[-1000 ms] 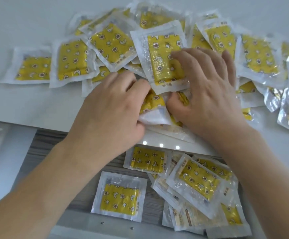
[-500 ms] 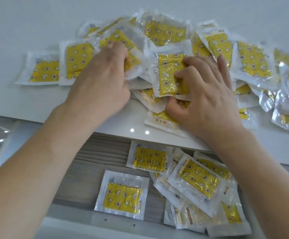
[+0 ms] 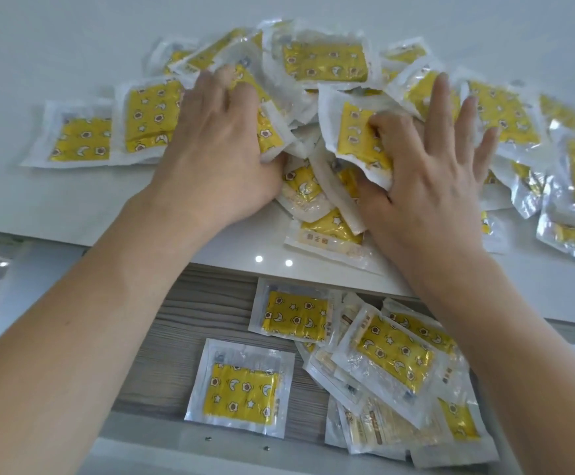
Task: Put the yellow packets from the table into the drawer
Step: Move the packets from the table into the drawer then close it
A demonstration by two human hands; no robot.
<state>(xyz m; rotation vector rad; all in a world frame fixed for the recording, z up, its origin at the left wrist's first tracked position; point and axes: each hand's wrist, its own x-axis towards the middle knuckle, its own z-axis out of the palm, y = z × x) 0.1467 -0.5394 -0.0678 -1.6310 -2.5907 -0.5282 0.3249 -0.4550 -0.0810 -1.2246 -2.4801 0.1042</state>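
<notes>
On the glossy white surface [image 3: 73,207], right at its near edge, you have both hands in the loose heap of yellow star-and-moon printed packets in clear plastic wrap [image 3: 323,63]. Your left hand [image 3: 217,156] has its fingers curled down over a few packets and bunches them. Your right hand [image 3: 430,173] pinches one crumpled packet [image 3: 358,132] between thumb and curled index; its other fingers lie straight and spread on the pile.

Risks:
- Wrap looks slick. Grab too many in one go and the outer ones probably slide out mid-transfer.
- One packet [image 3: 330,241] sits at the very edge, just over the open drawer with the grey wood-grain bottom [image 3: 204,313]. A nudge from your right wrist tips it, likely into the drawer, fine, but not controlled.
- Packets far right [image 3: 574,234] lie near the edge where no drawer shows below. Sweep sideways and they may go to the floor.
- The drawer stack [image 3: 392,365] is piled on the right; dropping more there could spill over the front. Aim left, beside the single packet [image 3: 241,385].
</notes>
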